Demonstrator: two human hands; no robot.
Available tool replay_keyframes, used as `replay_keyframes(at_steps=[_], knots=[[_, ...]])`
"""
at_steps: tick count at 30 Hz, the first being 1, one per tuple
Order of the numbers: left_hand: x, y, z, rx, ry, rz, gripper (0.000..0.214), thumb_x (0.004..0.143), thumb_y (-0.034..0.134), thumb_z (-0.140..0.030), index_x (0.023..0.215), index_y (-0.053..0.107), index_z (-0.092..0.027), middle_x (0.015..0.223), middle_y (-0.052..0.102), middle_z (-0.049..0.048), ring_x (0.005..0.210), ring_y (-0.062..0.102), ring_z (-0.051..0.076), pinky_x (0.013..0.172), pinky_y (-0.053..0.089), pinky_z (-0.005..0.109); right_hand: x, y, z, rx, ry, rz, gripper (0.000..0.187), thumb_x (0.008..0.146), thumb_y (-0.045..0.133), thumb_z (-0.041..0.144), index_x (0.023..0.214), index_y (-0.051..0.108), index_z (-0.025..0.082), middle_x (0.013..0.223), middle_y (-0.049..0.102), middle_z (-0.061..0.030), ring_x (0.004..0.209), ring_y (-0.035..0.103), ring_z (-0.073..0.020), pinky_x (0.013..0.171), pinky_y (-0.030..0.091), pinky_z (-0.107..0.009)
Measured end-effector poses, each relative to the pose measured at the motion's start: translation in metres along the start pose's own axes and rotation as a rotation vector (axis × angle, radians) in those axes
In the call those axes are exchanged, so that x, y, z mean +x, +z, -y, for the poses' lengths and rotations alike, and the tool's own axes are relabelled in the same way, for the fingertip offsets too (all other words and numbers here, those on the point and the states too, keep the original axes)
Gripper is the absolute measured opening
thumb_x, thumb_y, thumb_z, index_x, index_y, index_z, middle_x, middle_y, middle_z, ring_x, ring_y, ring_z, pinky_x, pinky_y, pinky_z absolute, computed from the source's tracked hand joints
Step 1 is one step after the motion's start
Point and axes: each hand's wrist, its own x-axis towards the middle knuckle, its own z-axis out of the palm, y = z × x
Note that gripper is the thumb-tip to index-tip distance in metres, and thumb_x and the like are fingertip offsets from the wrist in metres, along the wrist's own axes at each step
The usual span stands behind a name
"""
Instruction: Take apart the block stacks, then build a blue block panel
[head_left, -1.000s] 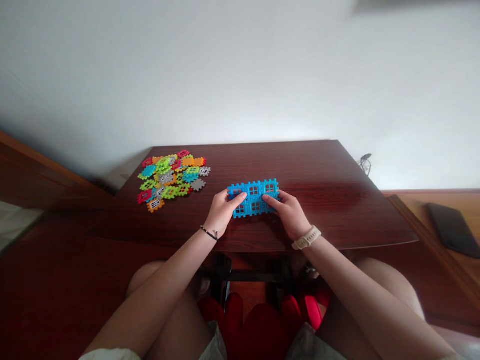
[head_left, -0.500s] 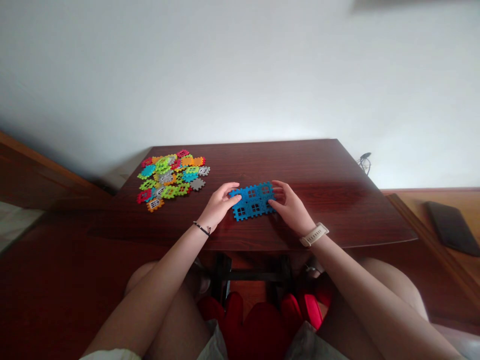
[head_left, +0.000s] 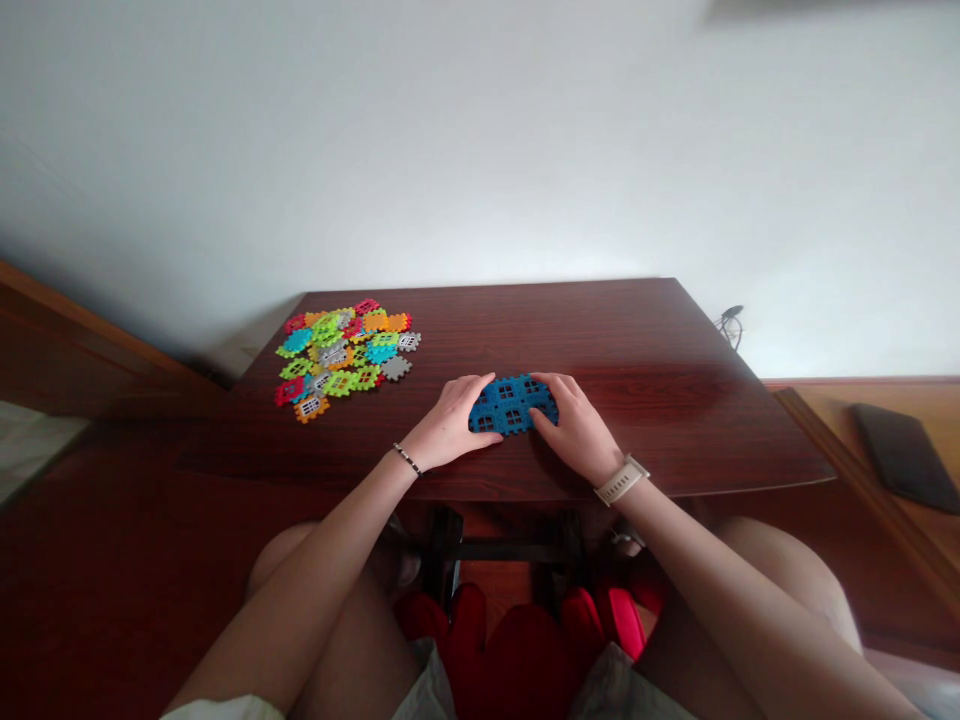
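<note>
A blue panel of joined interlocking building tiles (head_left: pixel 512 405), with window cut-outs and toothed edges, is held between both hands just over the front middle of the table. My left hand (head_left: pixel 457 420) grips its left end, thumb along the near edge and fingers at the far edge. On the right end, my right hand (head_left: pixel 576 422) is closed with the thumb across the top face and fingers over the far corner. Part of each end is hidden by the hands. I cannot tell whether the panel touches the table.
A pile of loose tiles (head_left: pixel 341 350) in red, orange, green, grey and blue lies on the left of the dark wooden table (head_left: pixel 600 340). Behind it stands a white wall (head_left: pixel 480 150). A black cable (head_left: pixel 731 322) hangs past the right edge, and a dark flat object (head_left: pixel 904 455) lies farther right.
The blue panel has tilted and now looks flatter and darker. My left hand has shifted its hold, its thumb moving from the top face to the near edge. The loose tiles stay put.
</note>
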Motion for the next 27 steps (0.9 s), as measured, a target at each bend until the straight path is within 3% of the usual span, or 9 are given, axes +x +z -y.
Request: replay_keyframes(at_steps=[6, 10, 19, 27], knots=[[0.001, -0.002, 0.003, -0.051, 0.022, 0.006, 0.082, 0.078, 0.094, -0.04, 0.153, 0.06, -0.033, 0.159, 0.059, 0.013, 0.152, 0.047, 0.04, 0.131, 0.03, 0.059, -0.013, 0.01, 0.027, -0.183, -0.114, 0.067, 0.042, 0.105, 0.064, 0.043, 0.143, 0.07, 0.028, 0.173, 0.045, -0.0137, 0.17, 0.02, -0.0408, 0.131, 0.03, -0.069], [0.0, -0.007, 0.009, -0.026, 0.016, -0.008, 0.078, 0.082, 0.091, -0.043, 0.153, 0.06, -0.031, 0.162, 0.056, 0.014, 0.155, 0.046, 0.04, 0.132, 0.03, 0.06, -0.022, 0.016, 0.039, -0.266, -0.121, 0.137, 0.046, 0.107, 0.063, 0.049, 0.146, 0.07, 0.028, 0.175, 0.042, -0.0163, 0.168, 0.023, -0.0437, 0.13, 0.032, -0.069], [-0.012, -0.019, 0.019, 0.239, 0.018, 0.099, 0.083, 0.093, 0.08, -0.049, 0.164, 0.043, -0.027, 0.169, 0.046, 0.0167, 0.161, 0.04, 0.036, 0.133, 0.034, 0.058, -0.027, 0.013, 0.044, -0.367, -0.097, 0.308, 0.05, 0.114, 0.048, 0.052, 0.158, 0.062, 0.034, 0.18, 0.033, -0.0144, 0.169, 0.022, -0.0419, 0.133, 0.028, -0.065], [-0.019, -0.018, 0.022, 0.271, 0.052, 0.074, 0.073, 0.098, 0.075, -0.048, 0.161, 0.046, -0.028, 0.168, 0.047, 0.0159, 0.16, 0.041, 0.034, 0.133, 0.037, 0.058, -0.023, 0.009, 0.043, -0.389, -0.131, 0.352, 0.05, 0.113, 0.05, 0.052, 0.16, 0.06, 0.036, 0.182, 0.028, -0.0136, 0.167, 0.028, -0.0423, 0.133, 0.029, -0.064]])
